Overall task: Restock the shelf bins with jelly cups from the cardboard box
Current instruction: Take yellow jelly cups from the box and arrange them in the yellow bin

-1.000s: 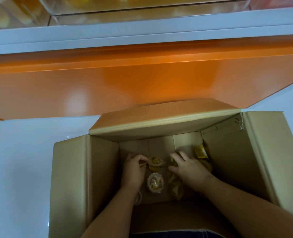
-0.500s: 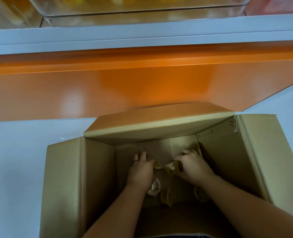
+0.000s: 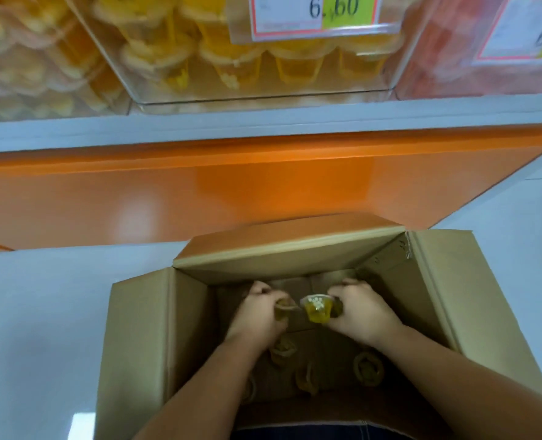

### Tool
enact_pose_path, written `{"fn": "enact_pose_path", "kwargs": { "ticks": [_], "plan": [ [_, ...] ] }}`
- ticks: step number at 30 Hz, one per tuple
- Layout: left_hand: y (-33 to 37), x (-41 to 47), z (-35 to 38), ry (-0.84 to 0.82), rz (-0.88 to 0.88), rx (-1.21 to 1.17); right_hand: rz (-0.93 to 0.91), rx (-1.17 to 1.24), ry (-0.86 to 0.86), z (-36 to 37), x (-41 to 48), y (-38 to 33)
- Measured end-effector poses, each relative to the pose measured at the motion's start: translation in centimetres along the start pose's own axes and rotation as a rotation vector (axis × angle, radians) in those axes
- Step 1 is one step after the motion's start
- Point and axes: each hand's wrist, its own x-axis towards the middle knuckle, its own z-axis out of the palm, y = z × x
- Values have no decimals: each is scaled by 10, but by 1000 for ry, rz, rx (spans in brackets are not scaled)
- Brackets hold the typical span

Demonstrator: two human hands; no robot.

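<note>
Both my hands are inside the open cardboard box (image 3: 142,338) on the floor. My right hand (image 3: 358,312) grips a yellow jelly cup (image 3: 318,309) lifted above the box bottom. My left hand (image 3: 258,314) is curled round another jelly cup (image 3: 283,308), mostly hidden by the fingers. Several more cups (image 3: 368,369) lie loose on the box bottom. Above, a clear shelf bin (image 3: 263,58) is packed with yellow jelly cups.
An orange shelf base (image 3: 199,198) runs across behind the box under a white shelf edge (image 3: 263,128). A price tag (image 3: 314,17) hangs on the middle bin. Bins to the left (image 3: 25,58) and right (image 3: 485,52) hold other cups. White floor (image 3: 41,312) surrounds the box.
Both hands have closed on jelly cups and risen from the box bottom. The view has tilted up, so the shelf bins now show.
</note>
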Motion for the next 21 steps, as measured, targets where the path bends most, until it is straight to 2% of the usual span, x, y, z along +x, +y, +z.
{"fn": "enact_pose_path", "kwargs": {
  "ticks": [5, 12, 18, 21],
  "plan": [
    [21, -37, -43, 128, 123, -73, -91, -19, 113, -46, -31, -23],
    [52, -100, -122, 290, 288, -53, -254, -60, 250, -122, -89, -72],
    [87, -149, -197, 489, 443, -31, -405, -113, 474, -196, -140, -116],
    [104, -173, -238, 569, 514, -31, -445, -63, 601, -228, -155, -138]
  ]
}}
